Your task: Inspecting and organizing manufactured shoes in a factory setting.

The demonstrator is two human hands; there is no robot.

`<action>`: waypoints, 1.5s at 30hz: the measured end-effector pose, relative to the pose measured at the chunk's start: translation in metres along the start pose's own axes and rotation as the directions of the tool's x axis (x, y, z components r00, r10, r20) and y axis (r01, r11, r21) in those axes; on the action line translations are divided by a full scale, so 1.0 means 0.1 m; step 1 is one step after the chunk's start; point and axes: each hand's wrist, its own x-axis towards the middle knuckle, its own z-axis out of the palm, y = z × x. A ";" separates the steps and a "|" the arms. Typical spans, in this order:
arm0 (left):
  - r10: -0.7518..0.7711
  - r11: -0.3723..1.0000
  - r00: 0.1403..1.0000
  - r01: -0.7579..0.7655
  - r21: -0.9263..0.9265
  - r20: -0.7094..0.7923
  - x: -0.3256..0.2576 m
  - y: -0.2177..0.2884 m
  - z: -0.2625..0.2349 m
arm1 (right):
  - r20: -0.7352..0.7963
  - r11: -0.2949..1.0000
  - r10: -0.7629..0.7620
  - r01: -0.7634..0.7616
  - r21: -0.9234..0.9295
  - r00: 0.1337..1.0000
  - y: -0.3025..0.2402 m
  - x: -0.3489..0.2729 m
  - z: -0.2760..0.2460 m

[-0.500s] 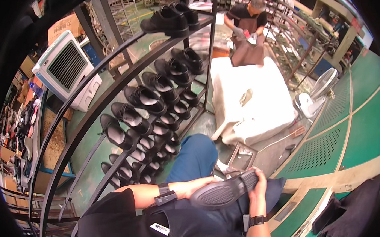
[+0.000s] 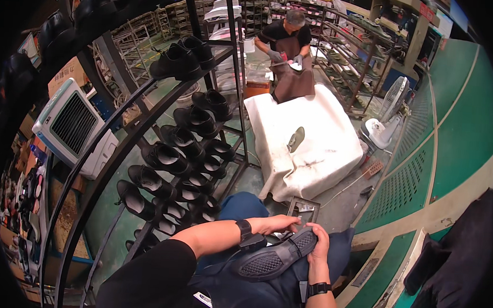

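Observation:
A black shoe [image 2: 268,262] rests over my lap with its patterned sole turned up and its heel toward the upper right. My right hand [image 2: 319,246] is closed round the heel end, thumb on the sole side. Just beyond the shoe, beside the heel, is my left hand [image 2: 278,224], off the toe part. Its fingers are bent together near their tips, and whatever they may hold is too small or hidden to tell. A small dark-framed tray [image 2: 305,208] with light scraps stands just past my hands.
To my left a metal rack [image 2: 122,128] carries several rows of black shoes [image 2: 168,158]. Ahead, a white-covered table [image 2: 319,152] bears one shoe part [image 2: 296,139], and a co-worker [image 2: 288,50] sits behind it. A fan [image 2: 391,108] and green panels [image 2: 407,179] are at right.
My left hand has let go of the shoe's side and moved up and right to near the heel. The right hand keeps hold of the shoe. The view has shifted.

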 end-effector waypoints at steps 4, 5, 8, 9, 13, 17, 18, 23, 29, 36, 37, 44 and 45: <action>-0.098 0.994 0.995 0.098 0.042 0.012 -0.03 0.16 0.20 | -0.110 0.999 -0.018 0.013 -0.044 0.994 0.02 0.01 -0.16; -0.075 0.996 0.997 0.075 -0.052 0.016 0.01 0.15 0.20 | -0.065 0.998 0.006 -0.009 -0.058 0.998 0.02 0.06 -0.18; -0.030 0.979 1.000 0.031 -0.199 0.007 0.07 0.06 0.09 | 0.030 0.996 0.047 -0.045 -0.071 0.998 -0.06 0.02 0.06; -0.013 0.981 1.000 0.015 -0.192 0.013 0.07 0.13 0.08 | 0.050 0.997 0.043 -0.039 -0.068 0.998 -0.07 0.05 0.08; 0.012 0.991 1.000 -0.015 -0.130 -0.019 0.12 0.15 0.18 | 0.030 0.991 -0.023 0.027 -0.131 0.999 -0.01 0.12 0.01; 0.172 0.946 0.978 -0.132 0.296 -0.116 0.06 0.03 0.14 | 0.031 0.997 -0.033 0.035 -0.064 0.999 0.04 0.06 -0.04; 0.180 0.947 0.979 -0.145 0.288 -0.098 0.05 0.04 0.17 | 0.020 0.990 -0.074 0.076 -0.119 0.997 0.05 0.04 -0.05; 0.053 0.998 0.997 -0.055 -0.031 -0.061 0.09 0.05 0.19 | 0.055 0.987 -0.043 0.051 -0.151 0.998 0.03 0.19 -0.03; 0.072 0.958 0.992 -0.097 -0.268 -0.099 0.11 0.10 0.21 | 0.164 0.981 -0.026 0.057 -0.187 0.986 0.18 0.25 0.01; 0.137 0.967 0.987 -0.114 -0.229 0.089 0.23 0.27 0.33 | 0.102 0.976 -0.183 0.193 -0.105 0.978 0.25 0.28 -0.07; 0.148 0.954 0.988 -0.155 -0.255 -0.047 0.27 0.21 0.24 | 0.127 0.952 -0.271 0.286 -0.113 0.954 0.29 0.36 -0.02; 0.164 0.908 0.979 -0.199 -0.369 -0.124 0.09 0.08 0.11 | 0.059 0.908 -0.302 0.306 -0.287 0.951 0.26 0.19 0.36; 0.202 0.891 0.971 -0.237 -0.387 -0.129 0.07 0.07 0.10 | 0.015 0.896 -0.292 0.279 -0.345 0.956 0.22 0.13 0.39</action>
